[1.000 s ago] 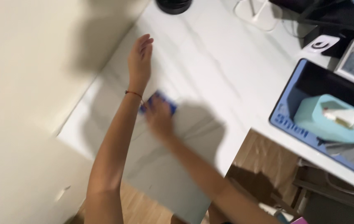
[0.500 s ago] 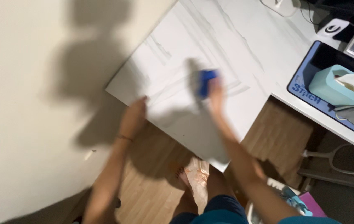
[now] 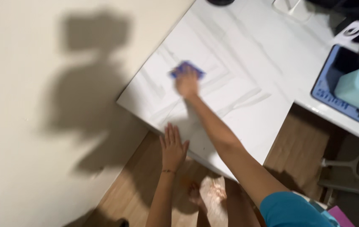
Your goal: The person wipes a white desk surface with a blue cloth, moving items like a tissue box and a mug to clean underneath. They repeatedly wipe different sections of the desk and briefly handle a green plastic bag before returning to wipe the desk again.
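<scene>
Nearest the camera, the left hand (image 3: 172, 147) lies flat with its fingers spread, palm down, at the near edge of the white marbled counter (image 3: 246, 63), close to the corner beside the cream wall (image 3: 40, 105). A thin band circles that wrist. Below the counter edge, wooden flooring (image 3: 137, 185) and the person's bare feet show, though blurred.

Farther in, the right arm stretches across the counter top, and the right hand (image 3: 186, 82) presses down on a blue cloth (image 3: 186, 68). The cloth lies flat on the surface near the wall-side edge of the counter, partly covered by the fingers; whether they are curled around it or simply flat on it cannot be told through the motion blur.

Toward the right edge of the counter sits a blue mat (image 3: 324, 90), and on it a pale teal tissue box (image 3: 356, 89) with a white tissue sticking out. At the far edge, a dark round object (image 3: 221, 1) and a white stand base (image 3: 292, 9) are cut off by the frame.
</scene>
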